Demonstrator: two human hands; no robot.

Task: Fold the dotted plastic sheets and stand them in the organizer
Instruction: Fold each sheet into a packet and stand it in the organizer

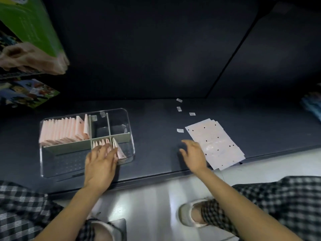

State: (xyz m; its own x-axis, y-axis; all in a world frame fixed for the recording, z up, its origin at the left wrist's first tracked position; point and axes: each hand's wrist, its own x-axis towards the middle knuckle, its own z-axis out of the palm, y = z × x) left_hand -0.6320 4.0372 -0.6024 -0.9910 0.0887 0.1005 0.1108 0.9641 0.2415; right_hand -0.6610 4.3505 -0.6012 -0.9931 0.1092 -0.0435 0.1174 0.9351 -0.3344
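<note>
Dark shelf surface, front edge: right hand (193, 154), fingers loosely spread and holding nothing, touches the flat dotted sheets (215, 143), lying just to its right, long axis slanting toward the front edge. Left hand (100, 160) presses folded sheets (119, 150) in the organizer (129, 145), well apart.

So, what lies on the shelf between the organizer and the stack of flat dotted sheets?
In the head view the right hand hovers there, open, beside the flat sheets; one small white tag lies behind it. Toward the organizer, the dark shelf is bare.
</note>
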